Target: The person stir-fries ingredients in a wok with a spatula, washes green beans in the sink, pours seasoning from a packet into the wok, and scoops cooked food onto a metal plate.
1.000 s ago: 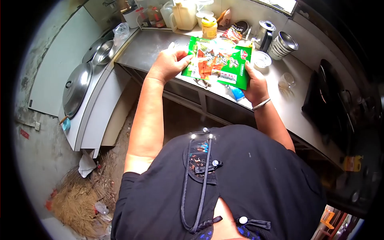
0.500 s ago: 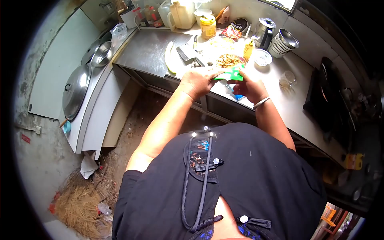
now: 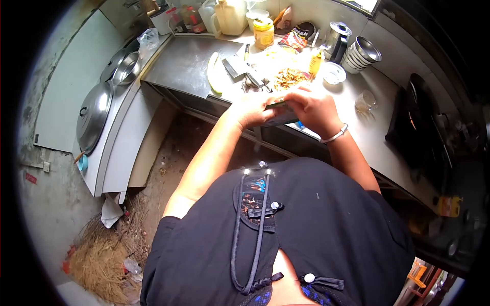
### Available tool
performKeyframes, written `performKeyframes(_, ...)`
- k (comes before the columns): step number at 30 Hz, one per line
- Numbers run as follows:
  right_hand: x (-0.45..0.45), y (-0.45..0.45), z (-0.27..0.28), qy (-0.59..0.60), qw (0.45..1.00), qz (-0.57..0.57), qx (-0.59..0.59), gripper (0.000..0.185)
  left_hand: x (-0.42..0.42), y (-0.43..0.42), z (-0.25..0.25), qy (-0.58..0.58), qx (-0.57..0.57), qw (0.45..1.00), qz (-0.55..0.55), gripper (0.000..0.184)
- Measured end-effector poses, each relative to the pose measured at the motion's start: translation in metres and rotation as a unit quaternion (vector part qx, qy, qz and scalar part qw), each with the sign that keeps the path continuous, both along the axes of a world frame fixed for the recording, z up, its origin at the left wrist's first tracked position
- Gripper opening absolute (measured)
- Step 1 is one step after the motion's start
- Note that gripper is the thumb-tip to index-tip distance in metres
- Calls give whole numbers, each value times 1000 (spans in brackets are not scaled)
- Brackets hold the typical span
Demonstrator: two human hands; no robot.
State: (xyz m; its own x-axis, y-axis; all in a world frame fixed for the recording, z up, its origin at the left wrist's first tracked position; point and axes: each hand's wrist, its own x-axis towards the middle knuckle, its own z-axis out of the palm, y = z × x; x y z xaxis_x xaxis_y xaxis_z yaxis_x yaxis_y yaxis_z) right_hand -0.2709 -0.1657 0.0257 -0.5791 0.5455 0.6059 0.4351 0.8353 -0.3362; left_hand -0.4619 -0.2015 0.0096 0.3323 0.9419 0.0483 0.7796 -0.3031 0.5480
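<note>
Both hands meet over the front edge of the counter. My left hand [image 3: 253, 109] is closed on the green packet [image 3: 278, 105], of which only a thin strip shows between the hands. Fingers bent, my right hand [image 3: 315, 106] pinches the packet's edge from the other side; a pale band circles that wrist. Just beyond the hands lies a heap of orange-brown food pieces [image 3: 289, 78]. Left of it are a cleaver [image 3: 234, 67] and a long pale green vegetable [image 3: 213, 74]. A bit of a blue packet [image 3: 300, 124] shows below the hands.
Behind stand a yellow-lidded jar [image 3: 263, 33], a large jug [image 3: 231, 18], a yellow bottle [image 3: 315, 62] and a steel pitcher [image 3: 337, 41]. To the right are a white bowl [image 3: 334, 74], stacked bowls [image 3: 361, 54] and a glass jar [image 3: 365, 101]. A large lid [image 3: 95, 118] lies left.
The green packet, earlier spread flat with its printed front showing, has been lowered and tilted. My left hand moved right, and my right hand moved over the packet's edge beside it.
</note>
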Motion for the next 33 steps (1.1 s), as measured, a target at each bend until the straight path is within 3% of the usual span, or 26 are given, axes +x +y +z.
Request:
performKeyframes(1, -1, -3, 8, -31, 999, -3, 17, 5, -2, 0, -1, -18, 26, 999, -17, 53)
performKeyframes(4, 1, 25, -11, -172, 982, -60, 49, 8, 0, -1, -4, -31, 82, 996, 12, 63)
performKeyframes(6, 9, 32, -9, -229, 972, -12, 51, 6, -7, 4, -12, -29, 89, 996, 9, 72)
performKeyframes(7, 9, 27, 1, -122, 991, 50, 22, 8, -10, 7, -10, -23, 114, 993, 14, 73)
performKeyframes(8, 11, 32, -1, -124, 991, 54, 20, 8, -10, 4, -12, -19, 127, 992, 20, 74)
performKeyframes(10, 16, 47, -14, -159, 986, -49, 9, 9, -9, 2, -6, -42, 98, 994, 37, 73)
performKeyframes(11, 17, 54, -16, -272, 952, -140, 11, 8, -7, 2, 2, -74, 80, 994, 23, 73)
performKeyframes(12, 23, 55, -19, -271, 952, -142, 12, 8, -7, 1, 2, -73, 82, 994, 22, 73)
performKeyframes(14, 28, 52, -5, -77, 987, 93, -109, 7, -13, 5, -3, -12, 135, 990, 42, 73)
performKeyframes(15, 27, 45, 2, -42, 978, 91, -184, 8, -18, 8, -12, -22, 174, 984, 29, 73)
performKeyframes(16, 28, 52, -7, -81, 991, 29, -99, 6, -14, 5, -5, -43, 112, 991, 60, 72)
performKeyframes(18, 30, 66, -27, -239, 960, -130, -69, 6, -9, 8, 4, -35, 81, 995, 52, 71)
performKeyframes(20, 29, 56, -14, -70, 988, 69, -123, 7, -9, 12, -5, -9, 175, 984, 20, 69)
performKeyframes(24, 18, 47, -11, -99, 990, 13, -104, 8, 3, 10, -1, 3, 129, 992, 12, 66)
performKeyframes(27, 13, 41, -8, 5, 979, 47, -198, 11, 7, 13, -9, -28, 182, 983, -15, 55)
performKeyframes(33, 12, 43, -16, 33, 980, 73, -183, 12, 13, 14, -1, 5, 150, 989, 15, 41)
